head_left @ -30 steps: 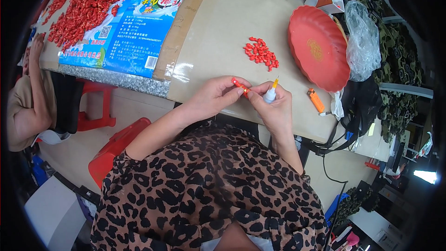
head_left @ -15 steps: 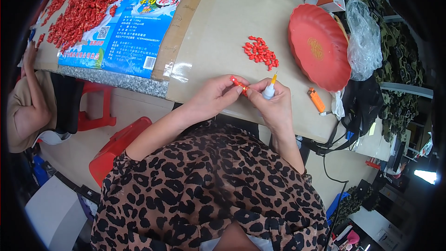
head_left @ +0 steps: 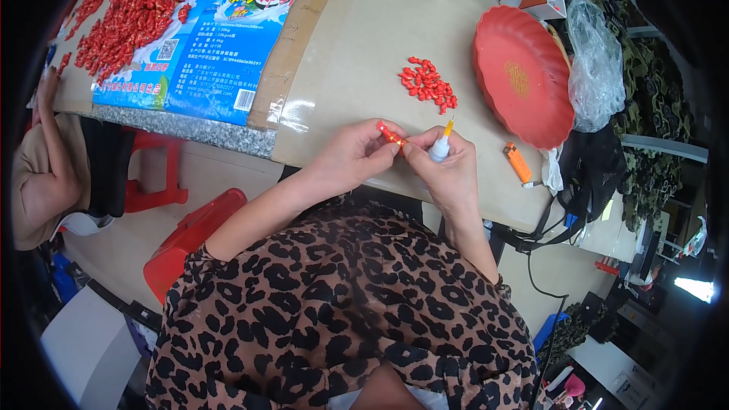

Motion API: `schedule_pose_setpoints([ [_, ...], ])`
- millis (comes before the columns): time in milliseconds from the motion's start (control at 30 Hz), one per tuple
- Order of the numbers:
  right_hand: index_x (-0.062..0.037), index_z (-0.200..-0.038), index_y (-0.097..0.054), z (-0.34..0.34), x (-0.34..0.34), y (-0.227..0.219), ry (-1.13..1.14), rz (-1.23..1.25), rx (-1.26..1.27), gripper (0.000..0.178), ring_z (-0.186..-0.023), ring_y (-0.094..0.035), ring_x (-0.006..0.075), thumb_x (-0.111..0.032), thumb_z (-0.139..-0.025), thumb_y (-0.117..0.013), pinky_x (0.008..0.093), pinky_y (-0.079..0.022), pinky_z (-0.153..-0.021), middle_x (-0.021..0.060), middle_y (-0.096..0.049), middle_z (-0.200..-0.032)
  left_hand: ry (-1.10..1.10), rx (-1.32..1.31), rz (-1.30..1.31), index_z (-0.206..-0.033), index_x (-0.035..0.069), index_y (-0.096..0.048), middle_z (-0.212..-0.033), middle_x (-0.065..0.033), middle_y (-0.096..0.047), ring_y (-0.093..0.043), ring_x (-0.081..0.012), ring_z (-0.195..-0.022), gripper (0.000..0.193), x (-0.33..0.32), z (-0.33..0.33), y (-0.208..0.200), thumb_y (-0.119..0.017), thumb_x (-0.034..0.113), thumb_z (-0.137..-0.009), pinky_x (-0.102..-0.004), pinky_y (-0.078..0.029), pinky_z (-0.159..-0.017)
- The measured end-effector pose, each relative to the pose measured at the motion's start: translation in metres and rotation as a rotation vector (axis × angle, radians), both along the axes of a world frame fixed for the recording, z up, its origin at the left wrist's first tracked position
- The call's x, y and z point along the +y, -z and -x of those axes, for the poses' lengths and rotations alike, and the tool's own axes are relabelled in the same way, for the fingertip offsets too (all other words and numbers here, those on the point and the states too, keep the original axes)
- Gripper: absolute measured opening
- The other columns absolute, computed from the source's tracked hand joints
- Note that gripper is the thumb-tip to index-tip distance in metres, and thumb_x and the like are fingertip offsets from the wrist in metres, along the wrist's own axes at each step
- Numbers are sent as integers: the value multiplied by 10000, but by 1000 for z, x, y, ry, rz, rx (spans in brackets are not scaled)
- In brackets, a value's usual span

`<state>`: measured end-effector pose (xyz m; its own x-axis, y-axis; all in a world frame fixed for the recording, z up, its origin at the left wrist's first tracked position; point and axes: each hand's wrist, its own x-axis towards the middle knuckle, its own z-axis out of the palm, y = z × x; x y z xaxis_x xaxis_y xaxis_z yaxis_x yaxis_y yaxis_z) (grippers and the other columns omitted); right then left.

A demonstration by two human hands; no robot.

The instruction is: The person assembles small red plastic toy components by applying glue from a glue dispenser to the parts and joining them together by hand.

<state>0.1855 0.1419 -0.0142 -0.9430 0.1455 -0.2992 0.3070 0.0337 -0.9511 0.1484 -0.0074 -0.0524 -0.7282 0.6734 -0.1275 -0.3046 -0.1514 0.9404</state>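
Between the fingertips of both my hands is a small red ornament (head_left: pixel 389 135) with a touch of gold, held just above the near edge of the table. My left hand (head_left: pixel 348 158) pinches it from the left, thumb and fingers closed. The thumb of my right hand (head_left: pixel 452 181) presses against its right end. Tucked in that same hand is a small white glue bottle (head_left: pixel 440 149) with a yellow needle tip pointing up and away. Just beyond my hands lies a little heap of small red pieces (head_left: pixel 427 85).
To the right stand a scalloped red tray (head_left: pixel 524 80), an orange lighter (head_left: pixel 518 161) and a clear plastic bag (head_left: pixel 596 68). At left, a large red heap (head_left: pixel 140 19) partly covers blue printed cardboard (head_left: pixel 216 68). Another person's arm (head_left: pixel 57 144) rests there, near a red stool (head_left: pixel 190 237).
The red ornament has turned slightly between my fingertips. Both hands and the glue bottle stay almost where they were.
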Motion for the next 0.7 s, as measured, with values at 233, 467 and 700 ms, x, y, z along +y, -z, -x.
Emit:
schedule_pose_setpoints([
  [233,2,-700,-560,1,-3,-2,-8,4,1,56,-566,-444,19,-19,-714,-610,160,-350,-502,-15,-540,-637,-80,2,31,-985,-11,-499,-793,20,-501,-438,-4,-675,173,3,-3,1,-458,-9,-818,-142,-358,-573],
  [467,0,-702,-561,2,-2,1,-7,22,-7,52,-571,-445,19,-16,-713,-609,159,-352,-505,-13,-542,-642,-113,7,28,-971,-9,-504,-753,30,-486,-416,3,-635,166,4,-4,2,-458,-16,-811,-142,-343,-543],
  [700,1,-699,-559,2,-4,1,-2,19,15,50,-561,-438,16,-14,-712,-605,157,-345,-495,-14,-539,-634,-125,12,21,-975,-7,-504,-758,31,-487,-414,3,-634,171,5,-5,4,-458,-21,-811,-141,-342,-544],
])
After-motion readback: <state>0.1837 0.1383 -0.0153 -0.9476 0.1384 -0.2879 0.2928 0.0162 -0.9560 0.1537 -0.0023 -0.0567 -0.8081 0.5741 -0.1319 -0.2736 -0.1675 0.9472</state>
